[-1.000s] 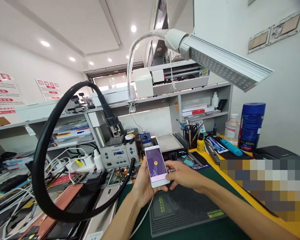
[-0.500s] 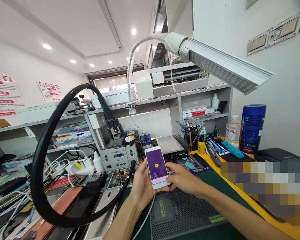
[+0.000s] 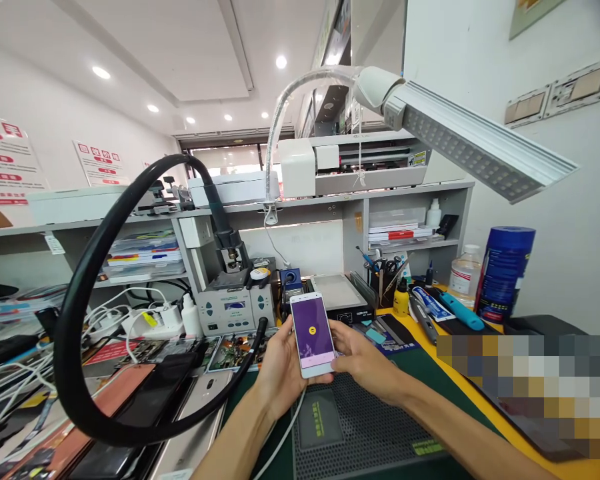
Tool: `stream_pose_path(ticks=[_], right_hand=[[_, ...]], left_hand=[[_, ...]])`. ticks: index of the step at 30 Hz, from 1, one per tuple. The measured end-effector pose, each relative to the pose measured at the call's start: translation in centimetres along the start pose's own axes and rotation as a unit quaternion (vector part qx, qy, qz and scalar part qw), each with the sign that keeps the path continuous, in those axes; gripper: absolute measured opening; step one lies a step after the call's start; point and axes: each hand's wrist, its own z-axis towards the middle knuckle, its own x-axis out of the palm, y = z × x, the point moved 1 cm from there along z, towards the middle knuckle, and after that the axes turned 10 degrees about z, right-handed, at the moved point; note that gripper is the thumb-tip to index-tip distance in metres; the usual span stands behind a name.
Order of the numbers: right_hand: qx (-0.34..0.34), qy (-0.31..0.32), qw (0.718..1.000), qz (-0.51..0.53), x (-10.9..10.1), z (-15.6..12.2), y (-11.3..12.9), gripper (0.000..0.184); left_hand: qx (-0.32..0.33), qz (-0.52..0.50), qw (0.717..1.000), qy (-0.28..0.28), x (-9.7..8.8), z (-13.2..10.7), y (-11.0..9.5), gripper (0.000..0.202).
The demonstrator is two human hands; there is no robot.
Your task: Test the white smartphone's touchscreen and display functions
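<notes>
My left hand (image 3: 280,370) grips the lit white phone (image 3: 311,335) upright above the bench mat (image 3: 375,427); my right hand (image 3: 363,360) cups its other edge.

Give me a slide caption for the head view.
Left hand and right hand hold a lit phone above the mat, lamp overhead.

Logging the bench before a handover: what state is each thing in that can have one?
Smartphone: screen lit purple, held upright above the work mat.
Left hand: closed around the smartphone's left edge.
Right hand: gripping its lower right edge.
LED desk lamp: looks unlit.
White cable: hangs from below the smartphone; plug hidden.
Clear bottle: capped.
</notes>
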Motion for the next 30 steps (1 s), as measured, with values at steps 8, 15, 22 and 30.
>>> stream_pose_path(ticks=[8, 15, 22, 30], right_hand=[[0.027, 0.031, 0.999, 0.029, -0.7, 0.2, -0.9, 0.077], [0.046, 0.058, 0.997, 0.009, -1.0, 0.1, -0.7, 0.08], [0.044, 0.011, 0.999, -0.024, -1.0, 0.2, -1.1, 0.071], [0.053, -0.021, 0.998, -0.021, -1.0, 0.3, -1.2, 0.055]], left_hand=[[-0.01, 0.026, 0.999, 0.021, -0.1, 0.3, 0.7, 0.06], [-0.012, 0.032, 0.999, 0.024, -0.1, 0.4, 0.9, 0.061], [-0.02, 0.04, 0.999, 0.009, 0.3, 0.2, 0.8, 0.063], [-0.005, 0.043, 0.999, -0.001, 0.2, 0.1, 1.1, 0.065]])
